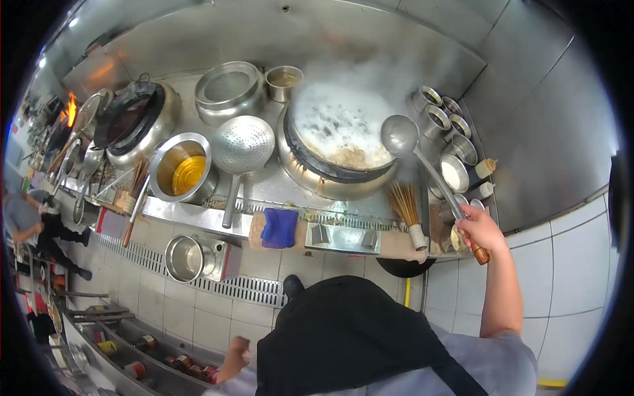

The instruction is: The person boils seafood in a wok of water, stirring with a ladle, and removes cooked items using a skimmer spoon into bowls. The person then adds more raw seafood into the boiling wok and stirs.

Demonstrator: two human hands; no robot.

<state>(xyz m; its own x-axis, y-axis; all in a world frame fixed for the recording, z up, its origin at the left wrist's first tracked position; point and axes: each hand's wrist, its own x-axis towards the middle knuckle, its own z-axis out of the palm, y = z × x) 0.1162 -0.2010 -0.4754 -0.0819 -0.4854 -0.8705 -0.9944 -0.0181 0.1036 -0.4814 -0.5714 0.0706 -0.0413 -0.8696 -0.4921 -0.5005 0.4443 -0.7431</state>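
Note:
My right hand (pixel 480 231) is closed around the long handle of a metal ladle (pixel 400 136), near its wooden end. The ladle's bowl hangs over the right rim of a large wok (pixel 340 173). White foam (pixel 343 119) fills much of that wok, with dark bits in it and steam rising. My left hand (pixel 239 350) is low beside my apron, away from the stove; its fingers are blurred and partly hidden. A perforated skimmer (pixel 243 145) rests left of the wok, and a bamboo brush (pixel 404 204) lies at its lower right.
Several seasoning containers (pixel 454 173) line the right side. A pot of yellow oil (pixel 189 175), a blue cloth (pixel 279 228) and a second wok (pixel 129 122) are leftward. Below stands a metal pot (pixel 185 259). A person (pixel 30 221) is at far left, near a flame (pixel 71 109).

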